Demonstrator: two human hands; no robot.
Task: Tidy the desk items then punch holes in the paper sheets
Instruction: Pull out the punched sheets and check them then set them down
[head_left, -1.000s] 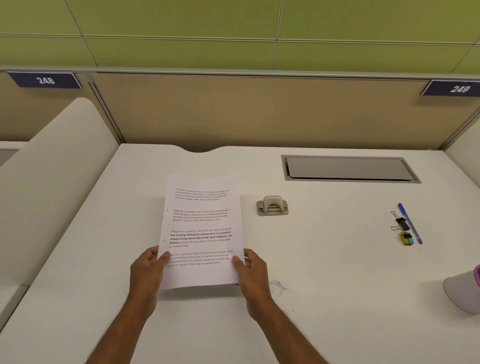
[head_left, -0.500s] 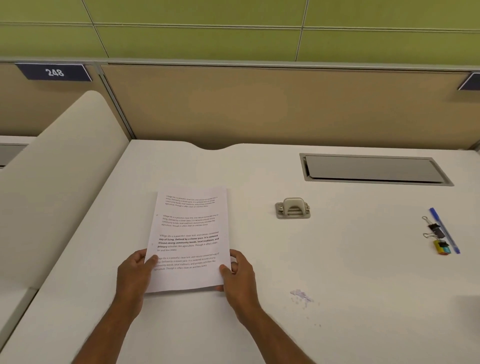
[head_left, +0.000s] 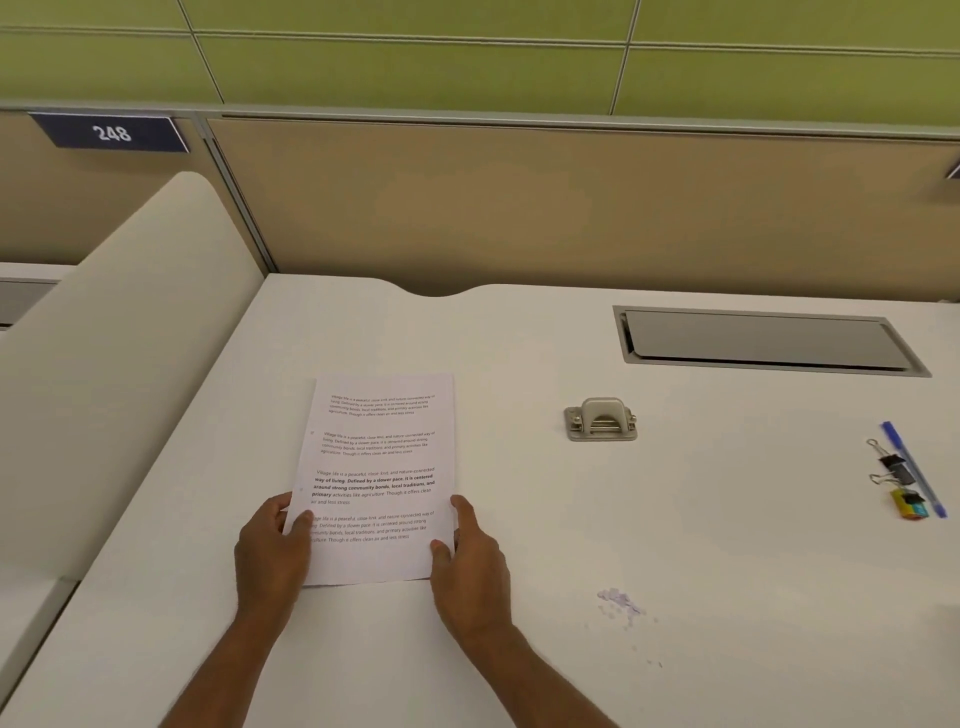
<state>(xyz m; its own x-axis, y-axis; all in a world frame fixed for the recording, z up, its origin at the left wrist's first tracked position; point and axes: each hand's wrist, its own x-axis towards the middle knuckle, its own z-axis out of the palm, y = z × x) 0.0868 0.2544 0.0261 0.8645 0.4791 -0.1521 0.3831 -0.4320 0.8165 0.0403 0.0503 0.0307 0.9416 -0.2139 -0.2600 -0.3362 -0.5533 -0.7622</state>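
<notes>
A thin stack of printed paper sheets (head_left: 379, 457) lies flat on the white desk (head_left: 519, 649), left of centre. My left hand (head_left: 272, 551) holds the stack's lower left edge, thumb on top of the page. My right hand (head_left: 470, 566) is at the lower right edge, with the index finger straight along the side and the thumb tip on the page. A small metal hole punch (head_left: 601, 420) stands to the right of the sheets, apart from both hands.
A blue pen (head_left: 912, 467), two black binder clips (head_left: 892, 470) and a small coloured clip (head_left: 908, 509) lie at the far right. A recessed cable hatch (head_left: 769, 340) sits behind the punch. Tiny paper specks (head_left: 618, 605) dot the desk. A curved divider (head_left: 114, 364) borders the left.
The sheets have come down from my raised grip to lie flat on the desk, further left. My right index finger has straightened along the edge. The camera view shifted left.
</notes>
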